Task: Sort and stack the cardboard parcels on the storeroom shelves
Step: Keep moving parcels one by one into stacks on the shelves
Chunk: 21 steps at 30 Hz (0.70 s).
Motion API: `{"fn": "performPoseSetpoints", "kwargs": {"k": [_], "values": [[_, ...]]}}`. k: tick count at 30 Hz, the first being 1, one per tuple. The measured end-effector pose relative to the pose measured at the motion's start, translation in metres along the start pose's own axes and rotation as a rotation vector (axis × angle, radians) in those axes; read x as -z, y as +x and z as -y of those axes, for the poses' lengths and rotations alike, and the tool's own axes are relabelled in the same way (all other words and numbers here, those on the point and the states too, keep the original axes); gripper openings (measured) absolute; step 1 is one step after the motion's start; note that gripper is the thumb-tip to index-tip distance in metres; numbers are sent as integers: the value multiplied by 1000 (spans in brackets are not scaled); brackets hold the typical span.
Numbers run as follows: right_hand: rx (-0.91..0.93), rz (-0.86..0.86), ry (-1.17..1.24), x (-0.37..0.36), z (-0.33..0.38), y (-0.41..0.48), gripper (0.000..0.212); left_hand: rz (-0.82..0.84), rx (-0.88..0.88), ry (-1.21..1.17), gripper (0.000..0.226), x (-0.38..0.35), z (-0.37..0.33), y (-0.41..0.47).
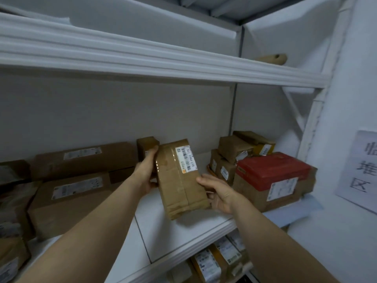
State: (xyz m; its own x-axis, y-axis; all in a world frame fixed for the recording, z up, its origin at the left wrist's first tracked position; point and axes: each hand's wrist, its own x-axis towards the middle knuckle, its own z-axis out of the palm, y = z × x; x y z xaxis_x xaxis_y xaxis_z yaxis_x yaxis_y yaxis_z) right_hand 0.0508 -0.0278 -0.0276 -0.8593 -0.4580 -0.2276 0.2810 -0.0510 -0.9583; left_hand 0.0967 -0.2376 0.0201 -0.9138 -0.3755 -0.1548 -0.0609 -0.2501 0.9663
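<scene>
**Taped parcel held in both hands over middle shelf**

- Long brown cardboard parcel wrapped in clear tape [179,186], white barcode label at its far end. It sits tilted over the bare gap in the middle of the white shelf board [183,233], far end raised and near end low. A shadow lies under the near end; cannot tell if that corner touches the board.
- Left hand [145,172]: clamped on the parcel's left edge near the far end, fingers reaching up along the side, thumb lower down.
- Right hand [219,193]: grips the parcel's right edge near the middle, thumb on the top face, fingers curled under.
- Small brown cardboard box [146,145] stands just behind the left hand's fingertips, against the back wall.
- Left of the gap: a long flat brown carton with a pale label [85,160] at the back, and a larger brown carton with a white label [67,205] in front of it. More brown parcels at the far left edge, partly cut off.
- Right of the gap: a brown carton with a red top [271,172], and behind it a heap of small brown parcels [232,149], one of them a yellow packet [265,149].
- Lower shelf: labelled parcels [214,260], partly visible.
- Upper shelf: a tan rounded object [273,58], unclear what.
- White paper sign with printed characters [363,170] on the right wall.
</scene>
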Motion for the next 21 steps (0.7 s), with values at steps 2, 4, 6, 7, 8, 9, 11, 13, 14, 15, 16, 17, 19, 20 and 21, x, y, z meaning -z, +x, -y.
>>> {"fn": "performPoseSetpoints", "kwargs": {"k": [2,4,6,7,8,9,11,13,14,15,16,17,19,20,21], "values": [[-3,-40,4,11,7,-9,70,7,14,-67,64,-14,-1,6],[18,-64,79,20,12,-18,49,46,31,-115,62,-33,-3,6],[83,-124,199,30,19,-21,51,87,54,-173,57,-53,-5,5],[130,-158,282,35,23,-23,60,106,65,-213,55,-60,-7,4],[180,-190,386,42,25,-22,74,127,77,-257,53,-68,-9,3],[210,-207,469,51,29,-26,83,149,86,-287,52,-80,-10,3],[175,-191,456,55,36,-35,75,155,82,-287,57,-91,-11,6],[121,-188,365,62,42,-44,62,170,81,-260,55,-108,-9,6],[119,-214,358,66,46,-47,59,170,78,-251,50,-116,-9,8],[133,-277,369,72,51,-48,57,174,79,-226,45,-124,-7,10],[161,-350,369,80,56,-49,53,187,82,-181,43,-133,-6,11],[189,-423,348,87,62,-50,49,208,77,-125,41,-140,-5,14],[213,-550,278,104,74,-52,42,219,53,-23,43,-154,-2,18],[216,-609,245,114,79,-54,38,201,42,38,50,-160,1,22],[221,-664,221,123,85,-55,35,186,27,93,60,-167,4,25]]}}
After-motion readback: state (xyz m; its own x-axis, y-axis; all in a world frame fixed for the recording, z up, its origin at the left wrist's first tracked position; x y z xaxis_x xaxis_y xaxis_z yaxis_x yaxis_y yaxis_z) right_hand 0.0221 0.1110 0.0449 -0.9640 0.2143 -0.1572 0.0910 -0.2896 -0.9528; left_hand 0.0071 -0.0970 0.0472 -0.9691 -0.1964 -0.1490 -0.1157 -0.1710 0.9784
